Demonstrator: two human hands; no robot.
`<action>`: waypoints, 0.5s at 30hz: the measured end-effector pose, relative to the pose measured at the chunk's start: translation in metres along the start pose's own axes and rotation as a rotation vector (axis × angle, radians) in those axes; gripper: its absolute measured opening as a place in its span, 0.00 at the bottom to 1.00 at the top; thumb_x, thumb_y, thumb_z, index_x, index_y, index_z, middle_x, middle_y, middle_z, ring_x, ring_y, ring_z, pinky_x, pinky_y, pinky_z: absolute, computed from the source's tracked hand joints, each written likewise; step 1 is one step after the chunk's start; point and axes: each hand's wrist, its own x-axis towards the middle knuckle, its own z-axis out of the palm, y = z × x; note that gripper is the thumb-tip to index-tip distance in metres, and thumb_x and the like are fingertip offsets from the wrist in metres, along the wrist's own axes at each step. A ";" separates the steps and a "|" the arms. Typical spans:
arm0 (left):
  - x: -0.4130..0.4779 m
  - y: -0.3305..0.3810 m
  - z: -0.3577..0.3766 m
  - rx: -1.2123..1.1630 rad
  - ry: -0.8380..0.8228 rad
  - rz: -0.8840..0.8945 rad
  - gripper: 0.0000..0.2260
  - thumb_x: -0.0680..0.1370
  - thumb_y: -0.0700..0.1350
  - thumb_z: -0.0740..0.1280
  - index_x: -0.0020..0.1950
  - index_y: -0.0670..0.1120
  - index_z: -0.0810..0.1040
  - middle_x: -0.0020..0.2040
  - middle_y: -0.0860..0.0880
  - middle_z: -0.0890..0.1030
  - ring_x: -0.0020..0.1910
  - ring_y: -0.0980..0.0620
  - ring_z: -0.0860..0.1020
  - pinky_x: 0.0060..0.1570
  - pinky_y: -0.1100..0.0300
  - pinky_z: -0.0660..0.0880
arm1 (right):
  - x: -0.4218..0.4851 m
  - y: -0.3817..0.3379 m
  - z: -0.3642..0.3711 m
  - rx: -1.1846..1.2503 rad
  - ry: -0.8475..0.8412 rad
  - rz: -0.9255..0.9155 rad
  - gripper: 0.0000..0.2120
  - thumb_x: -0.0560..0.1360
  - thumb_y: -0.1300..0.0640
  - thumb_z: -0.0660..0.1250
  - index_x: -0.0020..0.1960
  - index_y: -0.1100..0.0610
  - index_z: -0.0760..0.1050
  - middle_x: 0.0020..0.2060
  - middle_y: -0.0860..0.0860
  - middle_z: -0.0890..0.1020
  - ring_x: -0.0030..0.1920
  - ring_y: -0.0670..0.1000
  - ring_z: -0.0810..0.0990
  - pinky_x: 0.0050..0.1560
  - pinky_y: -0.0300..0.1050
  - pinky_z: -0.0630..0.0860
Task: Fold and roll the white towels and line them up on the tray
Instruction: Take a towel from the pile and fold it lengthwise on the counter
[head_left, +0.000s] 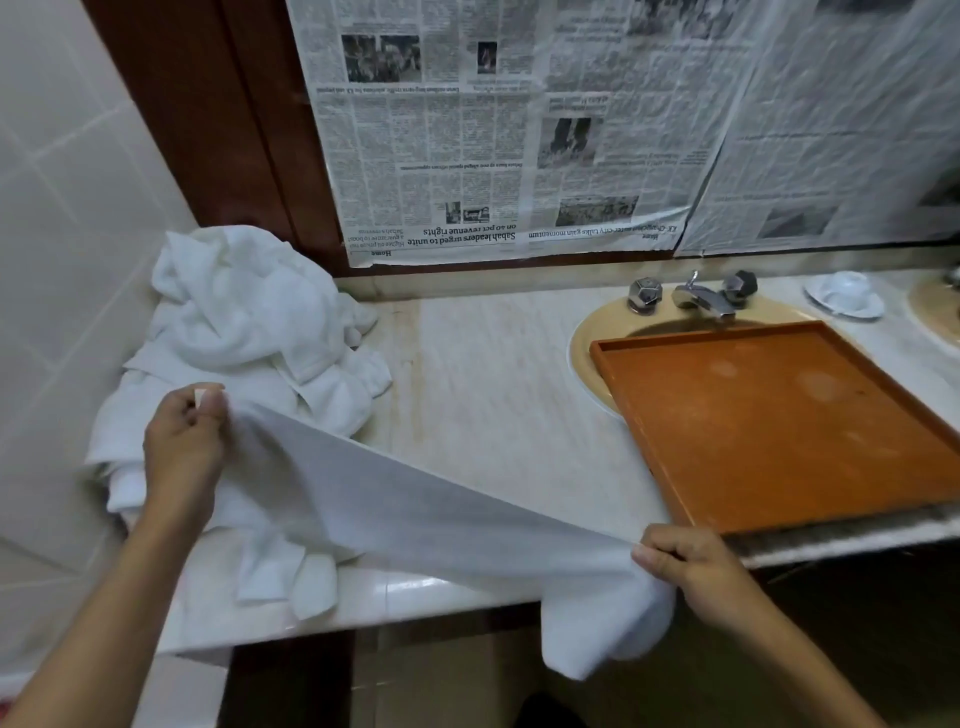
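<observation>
A white towel (415, 514) is stretched taut between my two hands above the front of the marble counter. My left hand (184, 441) pinches one corner near the towel pile; my right hand (680, 558) grips the opposite corner at the counter's front edge, where the rest of the cloth hangs down over it. A heap of crumpled white towels (244, 332) lies at the counter's left end against the tiled wall. The orange-brown wooden tray (779, 426) sits bare on the right, partly over the sink.
A beige sink (587, 338) with a chrome tap (701, 299) lies behind the tray. A white upturned cup on a saucer (844, 293) stands at the back right. Newspaper sheets (519, 130) cover the mirror. Marble counter (493, 374) lies between pile and tray.
</observation>
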 end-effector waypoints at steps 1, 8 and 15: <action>0.006 0.003 0.006 0.010 -0.039 0.022 0.13 0.83 0.47 0.62 0.61 0.41 0.77 0.52 0.47 0.77 0.52 0.51 0.73 0.44 0.68 0.69 | -0.003 0.000 -0.002 0.007 0.028 0.021 0.23 0.75 0.68 0.68 0.24 0.54 0.67 0.25 0.48 0.68 0.29 0.40 0.67 0.32 0.38 0.60; 0.066 0.051 0.089 0.098 -0.345 0.169 0.07 0.81 0.47 0.64 0.54 0.48 0.80 0.51 0.50 0.79 0.51 0.51 0.74 0.50 0.57 0.68 | -0.002 -0.007 -0.001 0.162 0.247 0.213 0.17 0.75 0.65 0.67 0.29 0.58 0.70 0.27 0.52 0.68 0.31 0.48 0.66 0.34 0.43 0.60; 0.136 0.072 0.195 0.121 -0.422 0.170 0.05 0.81 0.48 0.65 0.51 0.48 0.78 0.44 0.47 0.78 0.47 0.49 0.74 0.46 0.57 0.69 | 0.068 -0.022 -0.012 0.098 0.248 0.153 0.21 0.74 0.57 0.72 0.28 0.60 0.67 0.27 0.47 0.67 0.31 0.44 0.65 0.32 0.39 0.61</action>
